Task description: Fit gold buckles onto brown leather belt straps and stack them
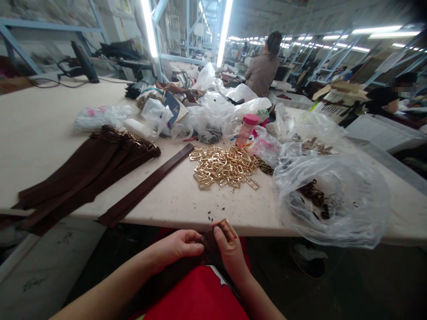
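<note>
Workshop table fills the upper view. At 6 o'clock, below its near edge, we hold a brown strap end with a gold buckle. Our left hand pinches the strap; our right hand grips strap and buckle. At 12 o'clock lie loose buckles; at 10 o'clock, brown straps; at 2 o'clock, a clear bag.

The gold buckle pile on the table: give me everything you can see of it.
The gold buckle pile is a loose, flat heap of small rectangular frame buckles, shiny like metal, tangled at all angles. It lies mid-table, beside the clear plastic bag, below the pink-capped bottle. Neither hand touches it.
</note>
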`<state>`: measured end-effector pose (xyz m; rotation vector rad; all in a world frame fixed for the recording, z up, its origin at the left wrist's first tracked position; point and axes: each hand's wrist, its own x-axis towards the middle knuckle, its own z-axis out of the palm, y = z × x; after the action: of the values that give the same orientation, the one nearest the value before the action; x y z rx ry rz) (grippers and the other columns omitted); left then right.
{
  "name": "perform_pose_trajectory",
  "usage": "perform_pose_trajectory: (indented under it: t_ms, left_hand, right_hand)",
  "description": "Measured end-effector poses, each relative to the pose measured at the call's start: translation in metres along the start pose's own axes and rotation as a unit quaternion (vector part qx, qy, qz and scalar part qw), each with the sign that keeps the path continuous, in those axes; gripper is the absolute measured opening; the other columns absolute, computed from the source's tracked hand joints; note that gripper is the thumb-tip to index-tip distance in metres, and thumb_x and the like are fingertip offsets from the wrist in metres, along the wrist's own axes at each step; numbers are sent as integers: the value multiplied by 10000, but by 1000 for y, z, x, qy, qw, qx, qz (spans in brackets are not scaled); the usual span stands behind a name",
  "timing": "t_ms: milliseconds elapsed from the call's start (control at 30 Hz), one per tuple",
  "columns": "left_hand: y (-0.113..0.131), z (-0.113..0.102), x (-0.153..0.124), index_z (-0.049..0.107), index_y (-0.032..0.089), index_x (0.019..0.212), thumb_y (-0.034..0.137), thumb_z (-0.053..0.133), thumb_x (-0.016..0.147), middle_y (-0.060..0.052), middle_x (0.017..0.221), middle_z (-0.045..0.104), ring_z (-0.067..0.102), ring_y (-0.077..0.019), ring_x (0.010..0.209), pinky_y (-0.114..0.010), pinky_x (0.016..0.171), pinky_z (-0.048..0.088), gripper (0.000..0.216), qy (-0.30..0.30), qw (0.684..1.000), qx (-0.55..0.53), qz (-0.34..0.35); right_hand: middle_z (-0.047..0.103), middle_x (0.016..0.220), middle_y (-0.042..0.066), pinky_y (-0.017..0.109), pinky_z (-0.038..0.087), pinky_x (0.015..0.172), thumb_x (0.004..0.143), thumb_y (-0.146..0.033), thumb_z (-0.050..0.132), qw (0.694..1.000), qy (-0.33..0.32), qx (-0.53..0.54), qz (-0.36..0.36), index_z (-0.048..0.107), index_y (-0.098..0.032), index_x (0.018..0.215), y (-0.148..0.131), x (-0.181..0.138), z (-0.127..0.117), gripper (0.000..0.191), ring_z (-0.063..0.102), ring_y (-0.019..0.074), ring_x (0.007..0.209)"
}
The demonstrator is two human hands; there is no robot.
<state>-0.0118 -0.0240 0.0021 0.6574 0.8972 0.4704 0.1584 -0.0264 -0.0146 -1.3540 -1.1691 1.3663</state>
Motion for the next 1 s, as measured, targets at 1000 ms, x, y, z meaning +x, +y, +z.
perform_pose_trajectory:
  t_ms: [1000]
  left_hand:
    - [61,-40,-57,595,237,1002,309,588,718,2,871,664,599,-195,789,-255,658,440,293,144,878,451,70]
  right_hand:
    - [619,943,52,286,482,642,780,-570,471,983,-47,147,104,579,-208,1116,-7,49,33,505,576,183,789]
